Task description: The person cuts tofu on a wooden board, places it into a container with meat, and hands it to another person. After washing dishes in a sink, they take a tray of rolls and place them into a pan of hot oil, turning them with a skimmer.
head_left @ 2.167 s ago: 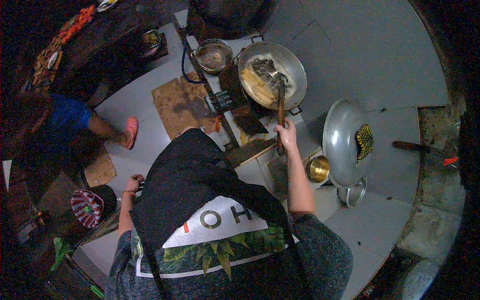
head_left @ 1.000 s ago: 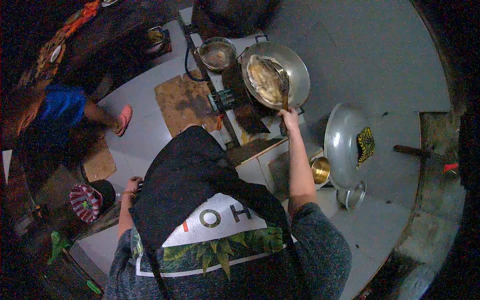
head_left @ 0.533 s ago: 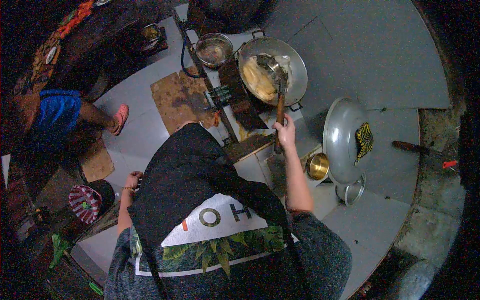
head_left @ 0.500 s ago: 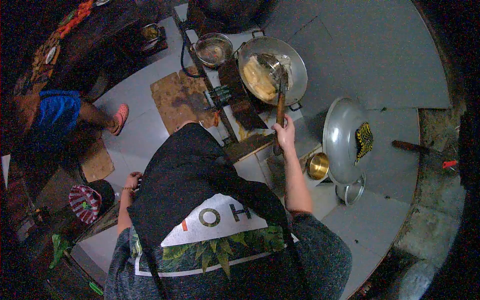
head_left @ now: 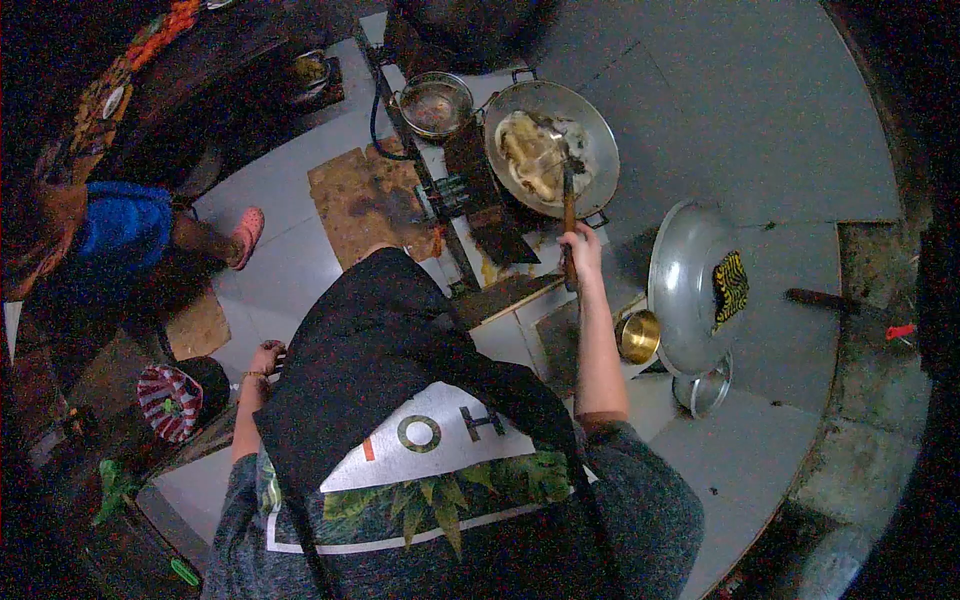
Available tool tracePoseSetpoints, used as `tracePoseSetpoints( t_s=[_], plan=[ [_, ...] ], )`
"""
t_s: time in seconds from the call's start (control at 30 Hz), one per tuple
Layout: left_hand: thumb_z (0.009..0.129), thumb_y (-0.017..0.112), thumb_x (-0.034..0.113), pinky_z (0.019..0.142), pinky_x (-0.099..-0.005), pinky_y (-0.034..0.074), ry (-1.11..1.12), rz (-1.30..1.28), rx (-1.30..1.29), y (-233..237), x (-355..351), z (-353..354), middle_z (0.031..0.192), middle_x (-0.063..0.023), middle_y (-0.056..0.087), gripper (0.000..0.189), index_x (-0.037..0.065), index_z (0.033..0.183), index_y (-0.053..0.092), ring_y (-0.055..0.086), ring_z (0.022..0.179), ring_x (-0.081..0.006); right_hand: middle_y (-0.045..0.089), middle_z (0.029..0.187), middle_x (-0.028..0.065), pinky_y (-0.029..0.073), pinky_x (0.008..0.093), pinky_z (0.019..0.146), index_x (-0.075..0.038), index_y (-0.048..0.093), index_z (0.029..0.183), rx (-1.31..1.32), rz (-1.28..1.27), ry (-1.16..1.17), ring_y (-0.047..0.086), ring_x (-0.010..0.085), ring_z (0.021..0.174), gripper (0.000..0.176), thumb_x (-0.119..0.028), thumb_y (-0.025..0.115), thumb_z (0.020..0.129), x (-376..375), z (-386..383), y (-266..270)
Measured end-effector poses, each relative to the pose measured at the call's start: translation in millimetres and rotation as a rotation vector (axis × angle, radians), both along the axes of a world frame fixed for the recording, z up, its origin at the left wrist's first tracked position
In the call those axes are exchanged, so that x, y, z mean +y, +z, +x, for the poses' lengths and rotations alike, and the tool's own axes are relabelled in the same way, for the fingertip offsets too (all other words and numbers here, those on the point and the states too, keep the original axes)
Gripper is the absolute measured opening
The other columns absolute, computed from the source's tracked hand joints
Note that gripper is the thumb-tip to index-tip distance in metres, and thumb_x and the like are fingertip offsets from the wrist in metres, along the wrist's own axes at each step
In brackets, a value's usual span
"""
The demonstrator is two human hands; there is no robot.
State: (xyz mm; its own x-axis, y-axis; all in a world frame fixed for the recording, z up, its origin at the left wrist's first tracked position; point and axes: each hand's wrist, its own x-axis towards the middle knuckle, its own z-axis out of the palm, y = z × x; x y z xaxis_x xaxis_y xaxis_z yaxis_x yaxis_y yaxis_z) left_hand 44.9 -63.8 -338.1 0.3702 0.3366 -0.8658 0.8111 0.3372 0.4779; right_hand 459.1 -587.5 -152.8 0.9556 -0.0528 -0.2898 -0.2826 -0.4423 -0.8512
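Wooden-handled spatula [head_left: 568, 210], gripped in the right hand [head_left: 583, 250], should slide flat under the food [head_left: 525, 152] ahead in the wok [head_left: 606, 150].

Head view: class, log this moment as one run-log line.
right hand: grips spatula | spatula: blade in wok, among food | left hand: low at side, grip unclear

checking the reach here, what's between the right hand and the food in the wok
In the head view, only the spatula: its wooden handle runs from the right hand up to the food in the wok.
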Motion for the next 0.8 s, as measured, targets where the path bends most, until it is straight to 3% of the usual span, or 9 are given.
tracePoseSetpoints(
  t_s=[0.07, 0.13, 0.2, 0.3, 0.37, 0.47, 0.67, 0.7, 0.8],
  plan=[
    [0.078, 0.051, 0.016, 0.05, -0.0301, 0.043, -0.094, 0.043, 0.005, 6, 5, -1, 0.081, -0.0079, 0.056, 0.015, 0.007, 0.089, 0.051, 0.055, 0.063, -0.0185, 0.052, 0.069, 0.0095, 0.041, 0.0294, 0.041, 0.003, 0.043, 0.106, -0.208, -0.14, -0.067, 0.051, 0.0172, 0.054, 0.047, -0.013, 0.056, 0.064, 3, 17, -10],
    [0.077, 0.052, 0.017, 0.05, -0.0302, 0.043, -0.096, -0.01, -0.013, 15, 10, -4, 0.081, -0.0082, 0.056, 0.016, 0.006, 0.089, 0.051, 0.055, 0.063, -0.019, 0.055, 0.08, 0.0141, 0.044, 0.0318, 0.054, 0.006, 0.041, 0.108, -0.085, 0.001, -0.08, 0.054, 0.0216, 0.063, 0.052, -0.015, 0.057, 0.062, 23, 20, 26],
    [0.077, 0.053, 0.018, 0.05, -0.0303, 0.043, -0.102, -0.06, -0.032, 33, 11, -5, 0.082, -0.0085, 0.056, 0.018, 0.005, 0.089, 0.051, 0.055, 0.063, -0.0194, 0.055, 0.088, 0.0173, 0.042, 0.0329, 0.067, 0.006, 0.04, 0.109, -0.217, -0.363, -0.121, 0.054, 0.0253, 0.074, 0.056, -0.019, 0.059, 0.062, 31, 42, 22],
    [0.077, 0.055, 0.018, 0.052, -0.0313, 0.044, -0.121, 0.081, -0.082, 54, 2, -4, 0.082, -0.0089, 0.057, 0.018, 0.003, 0.087, 0.053, 0.056, 0.063, -0.0201, 0.056, 0.09, 0.0186, 0.04, 0.0341, 0.071, 0.007, 0.044, 0.104, -0.235, -0.354, -0.095, 0.054, 0.0273, 0.08, 0.055, -0.023, 0.061, 0.061, 34, 60, 28],
    [0.077, 0.056, 0.018, 0.054, -0.0322, 0.045, -0.112, 0.013, -0.142, 37, 9, -14, 0.081, -0.009, 0.057, 0.019, 0.003, 0.088, 0.053, 0.055, 0.062, -0.0207, 0.056, 0.09, 0.0189, 0.04, 0.0343, 0.071, 0.007, 0.046, 0.102, -0.188, -0.394, -0.069, 0.054, 0.0274, 0.08, 0.054, -0.024, 0.061, 0.061, 22, 75, 10],
    [0.078, 0.054, 0.017, 0.055, -0.0333, 0.045, -0.159, 0.124, -0.2, -53, 34, -48, 0.08, -0.009, 0.058, 0.018, 0.003, 0.089, 0.054, 0.056, 0.064, -0.0211, 0.056, 0.092, 0.0192, 0.04, 0.0337, 0.072, 0.008, 0.049, 0.098, -0.064, -0.339, -0.015, 0.054, 0.0269, 0.081, 0.051, -0.025, 0.061, 0.061, 24, 59, 21],
    [0.078, 0.053, 0.025, 0.053, -0.034, 0.045, -0.046, -0.01, 0.039, -5, 10, -41, 0.083, -0.009, 0.058, 0.025, 0.005, 0.093, 0.053, 0.055, 0.065, -0.0207, 0.058, 0.081, 0.0151, 0.042, 0.0306, 0.066, 0.009, 0.047, 0.099, -0.109, -0.235, 0.08, 0.055, 0.0227, 0.073, 0.048, -0.02, 0.059, 0.062, 24, 14, 18],
    [0.078, 0.053, 0.025, 0.053, -0.034, 0.045, -0.048, -0.01, 0.037, -13, 13, -43, 0.083, -0.009, 0.058, 0.025, 0.005, 0.093, 0.053, 0.055, 0.065, -0.0207, 0.057, 0.075, 0.0129, 0.042, 0.0278, 0.057, 0.008, 0.044, 0.102, -0.083, -0.256, 0.035, 0.054, 0.0185, 0.064, 0.048, -0.016, 0.058, 0.063, 1, 29, -34],
    [0.078, 0.053, 0.028, 0.049, -0.0347, 0.043, -0.041, -0.034, -0.099, -33, 23, -50, 0.083, -0.0091, 0.057, 0.03, 0.007, 0.099, 0.048, 0.055, 0.061, -0.0215, 0.056, 0.073, 0.0122, 0.04, 0.0257, 0.052, 0.007, 0.042, 0.105, -0.043, -0.144, 0.023, 0.052, 0.016, 0.059, 0.05, -0.014, 0.057, 0.062, 2, 8, -23]
  ],
)
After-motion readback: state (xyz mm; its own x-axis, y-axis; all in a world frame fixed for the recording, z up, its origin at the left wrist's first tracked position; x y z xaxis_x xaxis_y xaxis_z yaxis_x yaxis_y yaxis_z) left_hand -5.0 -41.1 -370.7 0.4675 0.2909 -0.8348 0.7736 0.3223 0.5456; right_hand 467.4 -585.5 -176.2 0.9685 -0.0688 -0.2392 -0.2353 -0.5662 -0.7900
